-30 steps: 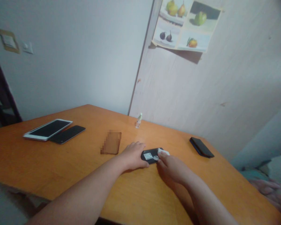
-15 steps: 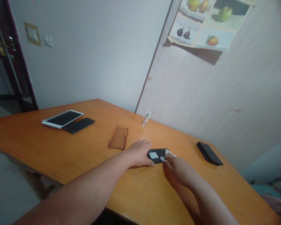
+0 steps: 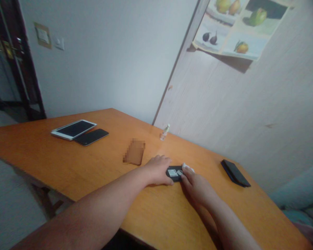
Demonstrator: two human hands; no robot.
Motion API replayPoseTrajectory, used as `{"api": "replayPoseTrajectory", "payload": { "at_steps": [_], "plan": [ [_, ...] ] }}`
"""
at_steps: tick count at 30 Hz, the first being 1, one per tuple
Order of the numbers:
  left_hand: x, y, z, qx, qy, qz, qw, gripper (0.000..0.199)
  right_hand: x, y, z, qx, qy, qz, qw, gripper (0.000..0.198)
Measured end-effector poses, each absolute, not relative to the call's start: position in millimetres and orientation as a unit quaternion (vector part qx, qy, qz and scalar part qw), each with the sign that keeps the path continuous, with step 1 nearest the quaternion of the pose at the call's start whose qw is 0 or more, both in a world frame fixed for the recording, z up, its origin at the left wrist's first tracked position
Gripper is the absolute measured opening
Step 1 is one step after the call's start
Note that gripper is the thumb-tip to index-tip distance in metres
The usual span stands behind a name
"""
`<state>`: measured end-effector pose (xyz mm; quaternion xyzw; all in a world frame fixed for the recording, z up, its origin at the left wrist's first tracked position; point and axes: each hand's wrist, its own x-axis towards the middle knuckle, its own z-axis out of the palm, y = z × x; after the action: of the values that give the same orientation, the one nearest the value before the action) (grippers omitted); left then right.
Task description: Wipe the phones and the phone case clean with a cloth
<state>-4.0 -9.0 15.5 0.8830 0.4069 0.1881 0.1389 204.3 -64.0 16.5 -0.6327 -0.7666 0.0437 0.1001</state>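
A flat black device [image 3: 175, 177] with a white label lies on the wooden table [image 3: 156, 215]; its exact kind is unclear. My left hand [image 3: 159, 170] grips its left end, thumb at the near edge and fingers at the far side. In my right hand [image 3: 195, 182] is a bunched white wipe [image 3: 188, 168], perhaps tissue or cloth, pressed on the device's right part. That hand and the wipe hide the right end. Part of the wipe shows beside the label.
Farther left lie a white tablet [image 3: 77, 129] and a black phone [image 3: 92, 137]. A brown blurred-out flat item [image 3: 135, 152] sits beyond my left hand. A small clear bottle [image 3: 165, 132] stands near the wall. At right lies a dark wallet-like case [image 3: 235, 173].
My right hand has slid the white wipe a little to the left over the black device, closer to the label. My left hand keeps its grip. The view has shifted slightly.
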Motion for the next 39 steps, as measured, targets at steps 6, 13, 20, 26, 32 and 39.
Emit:
{"api": "replayPoseTrajectory", "payload": {
  "at_steps": [6,13,20,26,32,39],
  "plan": [
    [-4,-9,15,0.884,0.413,0.182,0.122,0.058,186,-67,12,-0.536,-0.8,0.151,0.224,0.027],
    [-4,-8,15,0.886,0.411,0.179,0.121,0.062,229,-31,-10,-0.661,-0.67,0.094,0.325,0.018],
    [-3,-8,13,0.885,0.409,0.185,0.126,0.06,224,-34,-10,-0.643,-0.718,-0.004,0.266,0.023],
    [-4,-10,15,0.885,0.409,0.183,0.126,0.053,212,-34,-12,-0.551,-0.787,0.054,0.272,0.021],
    [-5,-10,14,0.888,0.409,0.174,0.121,0.058,236,-28,-8,-0.716,-0.654,-0.024,0.243,0.019],
    [-7,-11,16,0.886,0.421,0.158,0.114,0.055,197,-46,-6,-0.628,-0.735,0.044,0.251,0.022]
  ]
}}
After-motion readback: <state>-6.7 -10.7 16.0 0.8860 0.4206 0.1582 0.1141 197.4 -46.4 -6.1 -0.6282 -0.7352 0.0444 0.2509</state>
